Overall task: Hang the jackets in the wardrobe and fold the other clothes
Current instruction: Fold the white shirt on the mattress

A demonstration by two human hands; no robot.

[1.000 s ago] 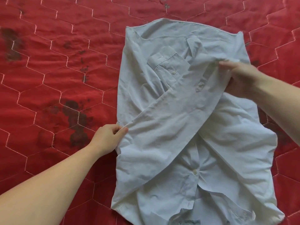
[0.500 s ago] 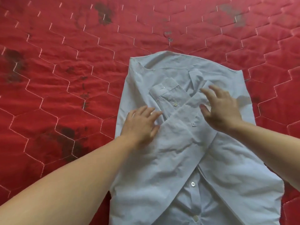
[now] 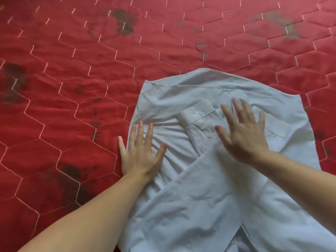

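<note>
A: Where is the shirt (image 3: pixel 214 188)?

B: A pale blue button-up shirt lies under both hands on a red quilted bedspread (image 3: pixel 72 88) stitched in hexagons; its sleeves are folded across the front, one sleeve running as a diagonal band from below the left hand up toward the right wrist; the far edge of the shirt lies beyond the fingertips of both hands.

A: And the left hand (image 3: pixel 140 151)?

B: Flat, palm down, fingers straight and spread; it rests on the shirt's left edge, the little finger lying on the red cover just beside the cloth; creases fan out from under its palm toward the right hand; it has hold of nothing.

A: The right hand (image 3: pixel 243 131)?

B: Also flat with fingers splayed, laid on the upper middle of the shirt; it is a little blurred; it grasps nothing; whether it presses firmly I cannot tell.

A: What sits between the hands?

B: A folded cuff (image 3: pixel 197 114) lies just left of the right hand's fingers; a small white button (image 3: pixel 210 136) shows near its thumb; a chest pocket (image 3: pixel 280 124) lies just right of that hand.

A: Anything else?

B: Dark blotches (image 3: pixel 123 20) mark the bedspread, some well beyond the hands, others left of the left forearm.
</note>
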